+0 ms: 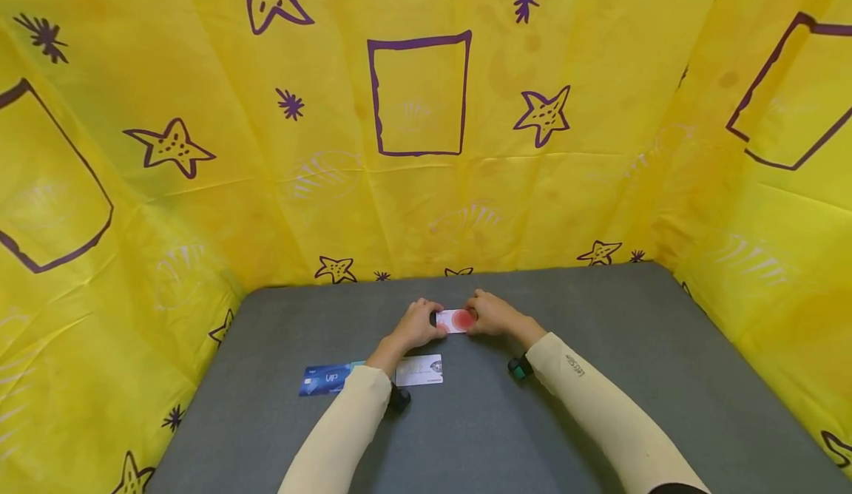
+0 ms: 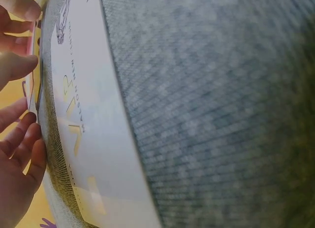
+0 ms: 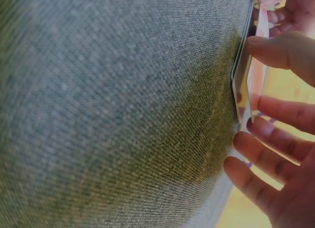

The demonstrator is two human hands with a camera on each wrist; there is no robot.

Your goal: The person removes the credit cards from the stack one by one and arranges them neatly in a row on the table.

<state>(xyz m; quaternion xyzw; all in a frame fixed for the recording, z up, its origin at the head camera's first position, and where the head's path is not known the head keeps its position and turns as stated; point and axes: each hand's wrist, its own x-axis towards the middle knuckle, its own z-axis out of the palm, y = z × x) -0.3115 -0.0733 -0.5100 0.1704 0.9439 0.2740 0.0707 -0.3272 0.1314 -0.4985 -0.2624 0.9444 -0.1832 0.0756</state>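
Observation:
Between both hands, near the back of the grey table, is a white card with red circles [image 1: 454, 321]. My left hand [image 1: 414, 324] pinches its left end between thumb and fingers. At the right end, my right hand [image 1: 494, 313] grips it the same way. In the right wrist view, a thin card edge [image 3: 239, 65] shows right below the held card, close over the tabletop. A white card with gold lettering [image 1: 419, 370] lies nearer, beside the left wrist. Left of it rests a blue card [image 1: 326, 380], partly covered by the left forearm.
The grey table [image 1: 599, 376] reaches back to a yellow cloth [image 1: 419, 205] printed with purple stars and frames, which also hangs along both sides. A dark band [image 1: 399, 398] is on the left wrist, and a dark band with a green part [image 1: 519, 367] on the right.

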